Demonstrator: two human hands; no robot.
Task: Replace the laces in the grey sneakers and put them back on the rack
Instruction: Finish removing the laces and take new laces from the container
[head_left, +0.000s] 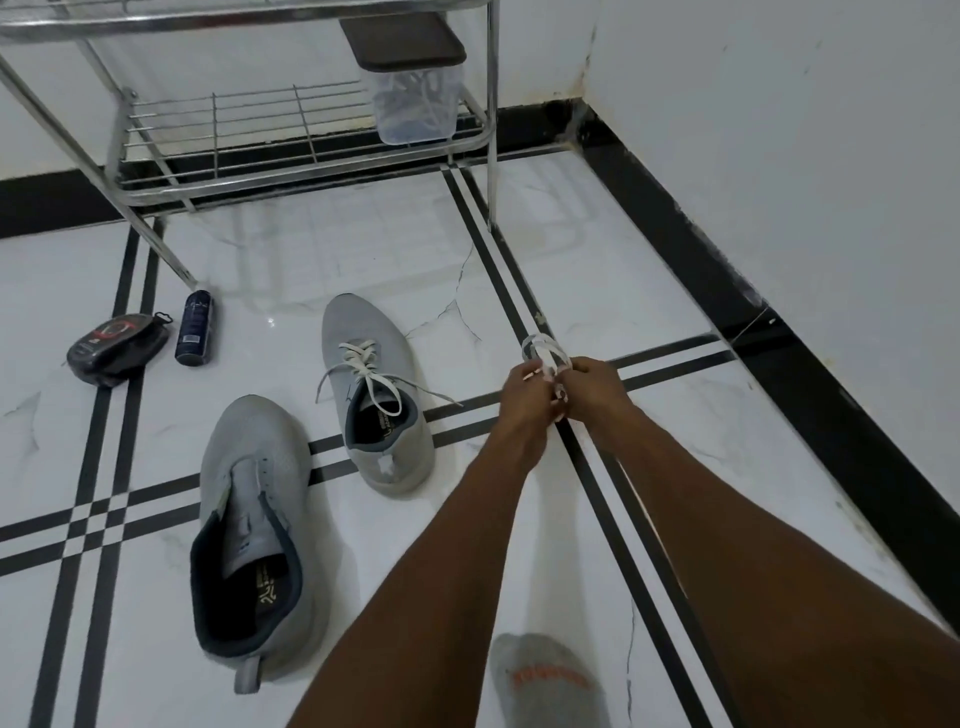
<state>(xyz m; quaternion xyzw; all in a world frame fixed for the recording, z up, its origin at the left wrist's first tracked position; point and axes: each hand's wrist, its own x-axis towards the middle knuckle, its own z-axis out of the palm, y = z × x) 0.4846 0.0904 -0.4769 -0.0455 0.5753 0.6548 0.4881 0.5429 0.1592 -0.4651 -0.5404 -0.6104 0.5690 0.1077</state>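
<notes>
Two grey sneakers lie on the tiled floor. The far sneaker (375, 384) has a white lace threaded and loosely tied. The near sneaker (257, 535) shows bare eyelets with no lace. To the right of them, my left hand (524, 395) and my right hand (597, 384) meet above the floor, both pinching a coiled white lace (543, 349). A loop of it sticks up above my fingers. The metal shoe rack (306, 130) stands at the back against the wall.
A clear plastic box (415, 104) with a dark lid holds laces on the rack's lower shelf. A dark spray can (195, 327) and a black polish sponge case (117, 348) lie on the floor at left. My socked foot (545, 680) is at the bottom. A wall corner rises on the right.
</notes>
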